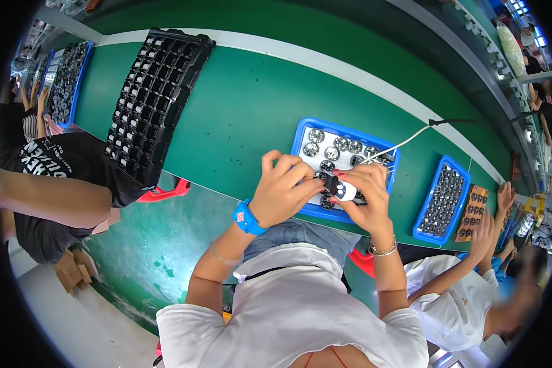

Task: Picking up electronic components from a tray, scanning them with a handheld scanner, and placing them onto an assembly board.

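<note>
Here, left hand (281,189), right hand (369,199): fingers (289,162) gripping white-black part (345,192) over blue tray (297,138); green tabletop (239,122), shiny floor (156,248).

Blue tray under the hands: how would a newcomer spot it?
On the green table, go to the wearer's edge, beneath the left hand and right hand. The blue tray there shows white lining between spaced round parts, whereas the next blue tray, further right, is densely filled.

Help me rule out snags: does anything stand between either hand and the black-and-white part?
Nothing visible does: fingers of the left hand and right hand touch the black-and-white part. A white cable crosses the blue tray beside the right hand; its near end is unclear.
</note>
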`<state>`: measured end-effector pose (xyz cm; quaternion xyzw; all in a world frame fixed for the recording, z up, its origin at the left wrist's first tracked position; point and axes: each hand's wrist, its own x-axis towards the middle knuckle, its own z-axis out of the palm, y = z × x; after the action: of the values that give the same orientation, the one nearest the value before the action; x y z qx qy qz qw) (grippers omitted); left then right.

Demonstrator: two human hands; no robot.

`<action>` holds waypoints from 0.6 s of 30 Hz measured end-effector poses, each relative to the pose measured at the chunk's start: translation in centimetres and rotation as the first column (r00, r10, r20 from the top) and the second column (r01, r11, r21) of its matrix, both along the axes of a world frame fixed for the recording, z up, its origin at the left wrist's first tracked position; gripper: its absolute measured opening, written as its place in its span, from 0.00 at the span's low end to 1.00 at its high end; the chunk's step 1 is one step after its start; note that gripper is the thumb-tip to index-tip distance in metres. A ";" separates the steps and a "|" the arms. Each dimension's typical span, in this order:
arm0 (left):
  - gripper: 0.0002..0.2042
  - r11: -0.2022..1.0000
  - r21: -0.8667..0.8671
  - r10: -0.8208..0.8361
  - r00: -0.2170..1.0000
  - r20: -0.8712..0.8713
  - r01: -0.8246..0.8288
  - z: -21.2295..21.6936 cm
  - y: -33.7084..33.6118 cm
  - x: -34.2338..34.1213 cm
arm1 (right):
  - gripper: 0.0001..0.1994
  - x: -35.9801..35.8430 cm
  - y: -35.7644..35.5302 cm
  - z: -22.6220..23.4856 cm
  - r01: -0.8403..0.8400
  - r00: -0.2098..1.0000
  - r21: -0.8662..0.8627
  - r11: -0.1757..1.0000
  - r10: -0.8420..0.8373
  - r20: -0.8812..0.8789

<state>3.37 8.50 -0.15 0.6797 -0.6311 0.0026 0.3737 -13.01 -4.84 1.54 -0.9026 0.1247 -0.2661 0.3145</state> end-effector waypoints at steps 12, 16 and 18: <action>0.07 0.989 0.143 0.038 0.999 0.025 -0.042 -1.4 0.5 1.5 | 0.19 -1.7 0.0 0.3 0.175 0.971 0.168 0.970 -0.198 0.134; 0.09 0.982 0.187 0.039 0.995 -0.092 -0.022 -0.3 2.2 0.9 | 0.21 -1.9 0.1 0.3 0.050 0.996 0.024 0.998 -0.052 0.078; 0.08 0.976 0.218 0.003 0.998 -0.062 0.011 -0.9 3.0 0.5 | 0.22 -1.8 0.5 0.3 0.029 0.998 0.047 0.998 -0.032 0.056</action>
<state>3.82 11.55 -1.05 0.7152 -0.6171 -0.0884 0.3160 -14.84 -4.37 1.85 -0.8853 0.1355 -0.2934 0.3343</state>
